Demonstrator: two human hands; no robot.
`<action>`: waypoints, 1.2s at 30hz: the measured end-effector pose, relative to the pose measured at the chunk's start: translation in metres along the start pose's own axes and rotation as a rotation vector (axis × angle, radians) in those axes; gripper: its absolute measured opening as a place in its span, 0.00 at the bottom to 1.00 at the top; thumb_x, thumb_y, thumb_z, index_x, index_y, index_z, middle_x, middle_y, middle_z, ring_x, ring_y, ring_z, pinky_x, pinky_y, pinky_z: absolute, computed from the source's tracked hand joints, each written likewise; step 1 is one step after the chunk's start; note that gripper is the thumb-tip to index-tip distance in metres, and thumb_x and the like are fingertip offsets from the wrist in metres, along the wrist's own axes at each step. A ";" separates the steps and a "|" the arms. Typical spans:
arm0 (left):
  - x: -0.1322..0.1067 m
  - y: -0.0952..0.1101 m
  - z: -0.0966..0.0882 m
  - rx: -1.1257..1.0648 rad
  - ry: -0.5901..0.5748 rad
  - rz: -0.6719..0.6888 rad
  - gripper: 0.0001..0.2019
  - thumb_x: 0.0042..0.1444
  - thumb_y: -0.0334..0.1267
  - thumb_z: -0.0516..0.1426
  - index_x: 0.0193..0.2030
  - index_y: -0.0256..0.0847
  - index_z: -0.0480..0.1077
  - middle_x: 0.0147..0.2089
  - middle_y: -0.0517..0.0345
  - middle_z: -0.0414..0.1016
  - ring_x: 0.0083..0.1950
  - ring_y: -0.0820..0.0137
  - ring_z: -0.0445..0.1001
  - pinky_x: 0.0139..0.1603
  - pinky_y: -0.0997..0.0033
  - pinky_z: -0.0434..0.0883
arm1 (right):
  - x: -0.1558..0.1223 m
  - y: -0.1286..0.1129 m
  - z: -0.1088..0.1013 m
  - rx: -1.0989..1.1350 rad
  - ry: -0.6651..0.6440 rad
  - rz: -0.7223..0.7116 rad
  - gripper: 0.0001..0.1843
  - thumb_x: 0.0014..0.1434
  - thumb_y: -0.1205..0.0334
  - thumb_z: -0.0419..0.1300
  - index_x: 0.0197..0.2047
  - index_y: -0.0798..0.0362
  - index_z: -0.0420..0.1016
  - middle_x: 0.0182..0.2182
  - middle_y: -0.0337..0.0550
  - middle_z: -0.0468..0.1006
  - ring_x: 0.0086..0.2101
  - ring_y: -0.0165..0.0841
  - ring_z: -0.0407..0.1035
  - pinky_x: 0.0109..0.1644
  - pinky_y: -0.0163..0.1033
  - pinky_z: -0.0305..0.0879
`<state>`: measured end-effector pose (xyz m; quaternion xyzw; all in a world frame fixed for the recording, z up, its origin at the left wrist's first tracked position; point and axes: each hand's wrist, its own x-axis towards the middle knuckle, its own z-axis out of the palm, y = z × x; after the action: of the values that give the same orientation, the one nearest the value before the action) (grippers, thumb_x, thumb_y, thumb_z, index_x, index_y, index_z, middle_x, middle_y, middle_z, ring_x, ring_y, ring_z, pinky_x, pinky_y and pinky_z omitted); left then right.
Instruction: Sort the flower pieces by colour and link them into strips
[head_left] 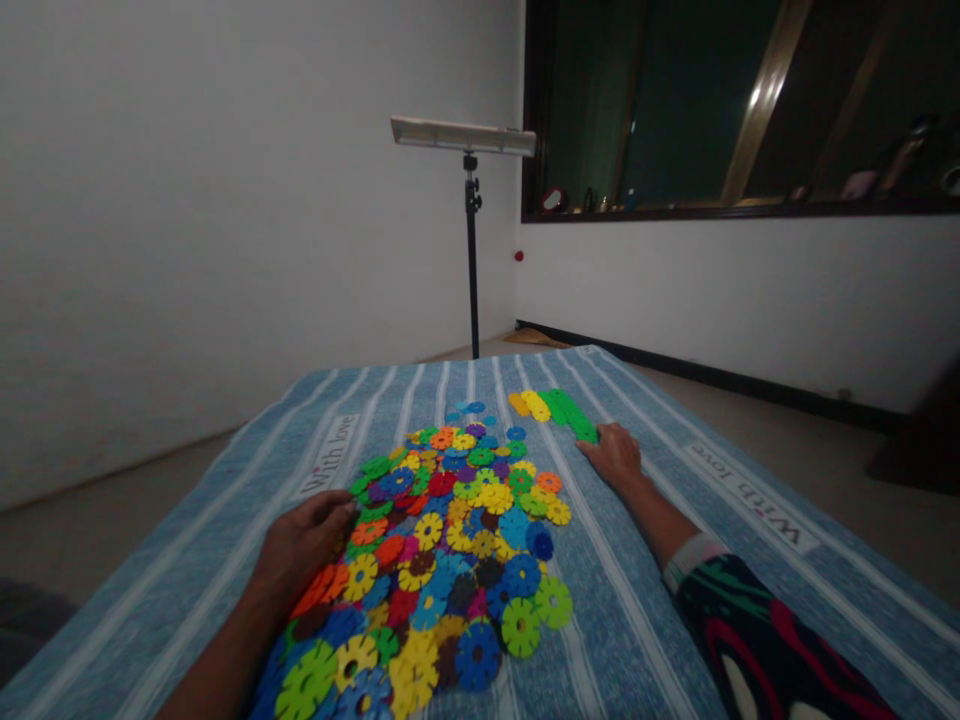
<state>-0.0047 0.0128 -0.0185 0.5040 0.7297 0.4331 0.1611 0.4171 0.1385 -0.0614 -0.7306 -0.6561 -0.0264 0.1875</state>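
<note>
A heap of colourful plastic snowflake discs [442, 540] lies spread on a blue striped cloth [645, 600]. My left hand [304, 545] rests flat on the heap's left edge, fingers stretched over orange and green discs. My right hand [616, 455] lies palm down on the cloth at the near end of a joined row of green and yellow discs [559, 408], its fingertips touching the last green disc. The fingers of both hands look extended and neither grips anything.
The cloth bears the words "With love" [750, 497]. A light panel on a black stand [471, 200] rises beyond the far edge. A white wall is on the left, a dark window [735, 100] with small objects on its sill at the right.
</note>
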 end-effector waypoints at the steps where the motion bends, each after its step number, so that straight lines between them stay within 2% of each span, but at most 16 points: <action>1: 0.001 -0.001 0.000 0.016 0.002 0.009 0.14 0.38 0.50 0.59 0.28 0.44 0.76 0.27 0.59 0.81 0.30 0.63 0.77 0.27 0.73 0.72 | 0.000 -0.001 0.000 -0.005 0.004 0.001 0.24 0.59 0.45 0.56 0.45 0.58 0.75 0.45 0.55 0.76 0.48 0.41 0.69 0.48 0.41 0.60; 11: 0.003 -0.006 -0.001 0.092 0.005 0.039 0.15 0.39 0.51 0.58 0.29 0.45 0.76 0.30 0.58 0.81 0.33 0.62 0.77 0.27 0.73 0.71 | 0.001 -0.003 0.002 -0.023 0.004 -0.005 0.25 0.61 0.48 0.53 0.46 0.61 0.77 0.45 0.59 0.76 0.49 0.44 0.68 0.49 0.43 0.60; 17: 0.002 -0.005 0.000 0.052 -0.024 -0.020 0.16 0.39 0.52 0.58 0.31 0.45 0.76 0.27 0.59 0.80 0.30 0.63 0.76 0.22 0.74 0.69 | 0.002 -0.002 0.003 -0.019 0.002 -0.001 0.24 0.61 0.48 0.54 0.45 0.60 0.76 0.45 0.58 0.75 0.49 0.44 0.68 0.49 0.43 0.59; 24: 0.000 0.000 -0.001 0.033 -0.008 0.018 0.15 0.38 0.50 0.58 0.29 0.44 0.76 0.29 0.59 0.81 0.32 0.62 0.78 0.30 0.72 0.72 | -0.003 -0.003 0.001 0.017 0.042 -0.006 0.22 0.60 0.48 0.55 0.47 0.58 0.74 0.45 0.55 0.75 0.48 0.42 0.67 0.50 0.43 0.58; 26: 0.000 -0.002 0.000 0.039 -0.005 0.023 0.15 0.38 0.50 0.58 0.29 0.44 0.76 0.29 0.59 0.81 0.32 0.63 0.77 0.30 0.72 0.72 | -0.007 -0.008 -0.002 0.055 0.075 -0.068 0.19 0.61 0.50 0.55 0.46 0.57 0.75 0.45 0.54 0.75 0.48 0.41 0.66 0.51 0.42 0.58; 30: -0.001 -0.003 0.001 0.025 -0.008 0.005 0.16 0.38 0.51 0.58 0.30 0.43 0.76 0.27 0.60 0.80 0.30 0.64 0.77 0.28 0.73 0.71 | -0.016 -0.030 -0.008 0.178 0.096 -0.294 0.15 0.61 0.57 0.56 0.45 0.54 0.77 0.47 0.51 0.76 0.50 0.39 0.66 0.55 0.41 0.57; 36: -0.003 -0.007 0.002 0.006 -0.032 0.014 0.17 0.41 0.51 0.58 0.33 0.41 0.76 0.27 0.60 0.79 0.29 0.65 0.76 0.26 0.74 0.70 | -0.029 -0.072 -0.013 0.270 -0.125 -0.651 0.14 0.56 0.56 0.61 0.43 0.52 0.80 0.51 0.50 0.74 0.51 0.40 0.66 0.55 0.42 0.59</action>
<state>-0.0061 0.0105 -0.0261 0.5165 0.7247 0.4240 0.1682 0.3460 0.1122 -0.0399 -0.4520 -0.8622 0.0468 0.2237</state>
